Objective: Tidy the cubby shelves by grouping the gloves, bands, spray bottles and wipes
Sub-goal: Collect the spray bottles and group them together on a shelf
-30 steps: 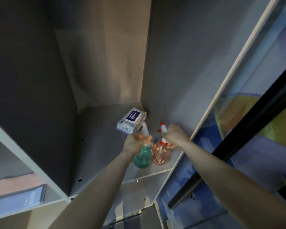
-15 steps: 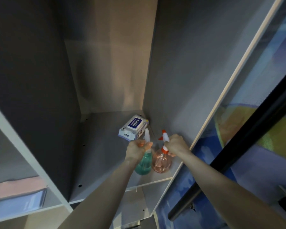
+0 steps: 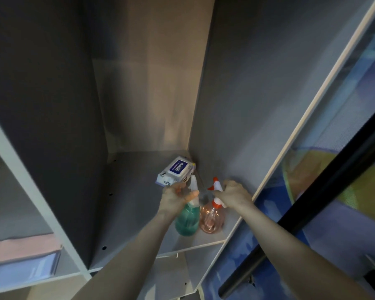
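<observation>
1. Inside, both arms are reaching into a tall grey cubby (image 3: 139,202), toward its corner at about 4 o'clock on the shelf floor.
2. At the left, the left hand (image 3: 174,198) is wrapping its fingers and thumb around the white spray head of the green bottle (image 3: 187,219), grasping it at the neck.
3. At the right, the right hand (image 3: 234,194) is curling over the orange-and-white spray head of the pink bottle (image 3: 211,219), gripping it by the top.
4. Both bottles are standing upright near the shelf's front edge, side by side and touching or nearly so, the green one at 9 o'clock of the pink one.
5. Behind them, at roughly 11 o'clock from the bottles, a pack of wipes (image 3: 175,174) with a blue label is lying tilted in the back corner, just beside the right wall.
6. Far off at 8 o'clock, in the neighbouring cubby, a pink and blue folded stack (image 3: 20,256) is sitting on a lower shelf.
7. Along the right, a black bar (image 3: 312,213) is crossing in front of a colourful blue and yellow surface (image 3: 333,169).
</observation>
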The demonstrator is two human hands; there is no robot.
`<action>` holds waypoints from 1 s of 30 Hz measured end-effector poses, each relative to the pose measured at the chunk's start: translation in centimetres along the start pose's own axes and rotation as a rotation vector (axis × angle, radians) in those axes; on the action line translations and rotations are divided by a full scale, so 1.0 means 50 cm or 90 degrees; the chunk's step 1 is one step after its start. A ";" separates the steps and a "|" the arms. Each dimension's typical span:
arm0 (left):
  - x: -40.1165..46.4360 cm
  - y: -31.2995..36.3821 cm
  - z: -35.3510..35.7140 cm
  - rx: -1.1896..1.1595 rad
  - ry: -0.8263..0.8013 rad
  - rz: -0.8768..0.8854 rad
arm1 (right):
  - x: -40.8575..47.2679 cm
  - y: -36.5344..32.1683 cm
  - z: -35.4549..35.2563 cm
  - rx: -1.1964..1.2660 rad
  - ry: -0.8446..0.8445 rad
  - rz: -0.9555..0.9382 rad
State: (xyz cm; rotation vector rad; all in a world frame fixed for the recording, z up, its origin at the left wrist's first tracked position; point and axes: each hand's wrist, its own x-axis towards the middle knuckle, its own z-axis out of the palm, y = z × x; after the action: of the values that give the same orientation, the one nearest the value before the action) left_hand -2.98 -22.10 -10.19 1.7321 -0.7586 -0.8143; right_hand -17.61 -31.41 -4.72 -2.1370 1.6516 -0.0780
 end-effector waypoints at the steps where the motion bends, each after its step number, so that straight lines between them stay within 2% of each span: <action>1: -0.006 0.011 -0.016 0.027 0.020 0.032 | -0.009 -0.008 -0.011 -0.015 0.010 -0.018; 4: -0.044 0.040 -0.082 0.090 0.077 0.080 | -0.040 -0.027 -0.040 0.017 0.020 -0.071; 7: -0.125 0.050 -0.163 0.172 0.111 0.121 | -0.092 -0.029 -0.052 0.201 -0.018 -0.162; 9: -0.187 0.056 -0.215 0.213 0.127 0.131 | -0.134 -0.039 -0.050 0.247 -0.054 -0.240; 14: -0.318 0.075 -0.327 0.180 0.198 0.113 | -0.248 -0.126 -0.021 0.106 -0.069 -0.387; 18: -0.404 0.044 -0.417 0.239 0.249 0.076 | -0.356 -0.221 0.015 0.024 -0.088 -0.446; 22: -0.499 -0.019 -0.543 0.221 0.291 0.015 | -0.460 -0.331 0.084 0.080 -0.197 -0.467; 30: -0.786 -0.123 -0.861 0.260 0.440 -0.064 | -0.722 -0.593 0.232 0.052 -0.298 -0.546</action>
State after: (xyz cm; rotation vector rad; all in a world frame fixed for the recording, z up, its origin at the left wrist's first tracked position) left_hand 10.29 33.97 0.64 2.2424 -0.3742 -0.0785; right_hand 2.52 11.54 3.58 -2.4005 0.4109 0.0926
